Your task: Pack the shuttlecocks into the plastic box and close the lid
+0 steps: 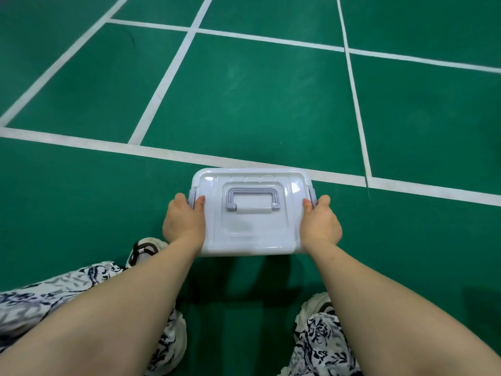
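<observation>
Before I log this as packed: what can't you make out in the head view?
- Head view: contents of the plastic box, shuttlecocks included, hidden under the lid.
- Head view: both side latches, partly covered by the left hand and right hand; locked or not, cannot tell.
- Head view: most fingers, curled round the box's sides.

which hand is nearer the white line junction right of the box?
Right. The right hand holds the box at its right end, below-left of the junction; the left hand holds its opposite end.
</observation>
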Demonstrator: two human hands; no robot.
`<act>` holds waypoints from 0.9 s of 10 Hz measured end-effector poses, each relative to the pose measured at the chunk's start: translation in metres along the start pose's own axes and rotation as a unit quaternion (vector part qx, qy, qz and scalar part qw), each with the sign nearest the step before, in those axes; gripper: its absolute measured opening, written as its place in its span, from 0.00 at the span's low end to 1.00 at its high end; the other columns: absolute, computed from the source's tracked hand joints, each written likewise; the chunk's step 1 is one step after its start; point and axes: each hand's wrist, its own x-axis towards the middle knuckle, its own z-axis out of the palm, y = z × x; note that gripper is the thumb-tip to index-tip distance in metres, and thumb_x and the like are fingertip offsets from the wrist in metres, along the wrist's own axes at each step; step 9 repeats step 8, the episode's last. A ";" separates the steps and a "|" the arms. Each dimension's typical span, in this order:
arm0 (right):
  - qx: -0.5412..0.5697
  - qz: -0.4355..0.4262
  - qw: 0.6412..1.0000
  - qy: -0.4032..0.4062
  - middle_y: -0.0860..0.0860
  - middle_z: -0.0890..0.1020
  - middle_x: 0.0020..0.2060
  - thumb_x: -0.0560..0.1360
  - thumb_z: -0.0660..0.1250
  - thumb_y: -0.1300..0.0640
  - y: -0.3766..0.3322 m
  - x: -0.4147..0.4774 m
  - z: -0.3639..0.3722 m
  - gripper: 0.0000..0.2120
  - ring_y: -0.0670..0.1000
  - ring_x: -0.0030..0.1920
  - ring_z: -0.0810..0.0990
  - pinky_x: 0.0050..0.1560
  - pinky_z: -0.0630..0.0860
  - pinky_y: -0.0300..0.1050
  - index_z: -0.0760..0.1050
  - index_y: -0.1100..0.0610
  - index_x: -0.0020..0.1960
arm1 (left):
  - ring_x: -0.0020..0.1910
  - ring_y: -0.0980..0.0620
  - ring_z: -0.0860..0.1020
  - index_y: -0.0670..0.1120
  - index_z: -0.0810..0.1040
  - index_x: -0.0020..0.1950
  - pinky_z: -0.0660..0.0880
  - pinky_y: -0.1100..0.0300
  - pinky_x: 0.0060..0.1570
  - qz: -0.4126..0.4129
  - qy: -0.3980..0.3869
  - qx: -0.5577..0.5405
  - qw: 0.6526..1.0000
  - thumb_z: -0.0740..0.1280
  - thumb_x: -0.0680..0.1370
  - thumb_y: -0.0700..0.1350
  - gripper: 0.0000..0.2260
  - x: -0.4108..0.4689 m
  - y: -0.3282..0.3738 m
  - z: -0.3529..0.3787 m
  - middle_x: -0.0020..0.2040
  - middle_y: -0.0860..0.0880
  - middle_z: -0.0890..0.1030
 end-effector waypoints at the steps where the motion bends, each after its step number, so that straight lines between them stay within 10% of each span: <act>1: -0.003 0.000 0.999 -0.033 0.60 0.80 0.50 0.81 0.52 0.50 0.000 -0.001 -0.011 0.14 0.61 0.51 0.78 0.50 0.72 0.52 0.65 0.61 0.55 | 0.51 0.40 0.75 0.40 0.69 0.56 0.69 0.51 0.44 -0.005 0.000 -0.017 1.000 0.60 0.79 0.52 0.15 -0.009 0.005 -0.009 0.55 0.40 0.75; 5: 0.016 -0.098 0.995 0.013 0.54 0.81 0.55 0.78 0.52 0.57 -0.023 -0.064 -0.123 0.15 0.57 0.56 0.76 0.54 0.67 0.48 0.74 0.54 0.58 | 0.61 0.42 0.72 0.46 0.67 0.70 0.71 0.51 0.54 0.189 0.054 0.027 0.980 0.54 0.78 0.41 0.19 -0.065 0.062 -0.118 0.65 0.44 0.73; 9: 0.011 -0.196 0.978 0.067 0.54 0.79 0.61 0.76 0.54 0.57 -0.081 -0.062 -0.233 0.18 0.56 0.62 0.74 0.61 0.66 0.48 0.72 0.50 0.63 | 0.65 0.47 0.69 0.52 0.61 0.74 0.69 0.53 0.59 0.432 0.136 0.168 0.875 0.56 0.78 0.47 0.23 -0.070 0.156 -0.199 0.68 0.51 0.71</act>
